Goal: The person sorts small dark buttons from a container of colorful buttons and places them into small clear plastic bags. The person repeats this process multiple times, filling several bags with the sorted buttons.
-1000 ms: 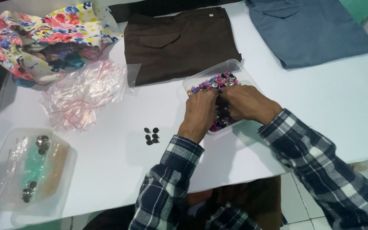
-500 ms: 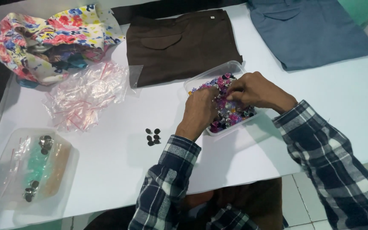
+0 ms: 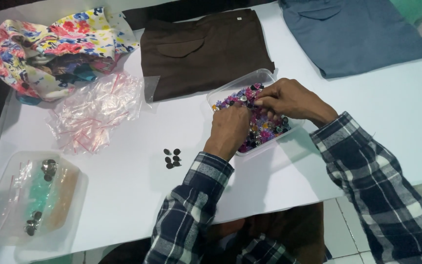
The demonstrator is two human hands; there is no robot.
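Both hands, left hand (image 3: 229,128) and right hand (image 3: 289,100), dig with fingers curled into the clear tray (image 3: 240,87) of mixed buttons (image 3: 260,131); left of the tray, only five dark buttons (image 3: 172,158) lie sorted, most remaining.

Both hands, left hand (image 3: 230,128) and right hand (image 3: 289,99), in clear tray (image 3: 242,84) of, seemingly, coloured buttons (image 3: 262,128).

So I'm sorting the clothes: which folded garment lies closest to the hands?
The brown garment, its edge beside the clear button tray under both hands; the blue one lies farther right.
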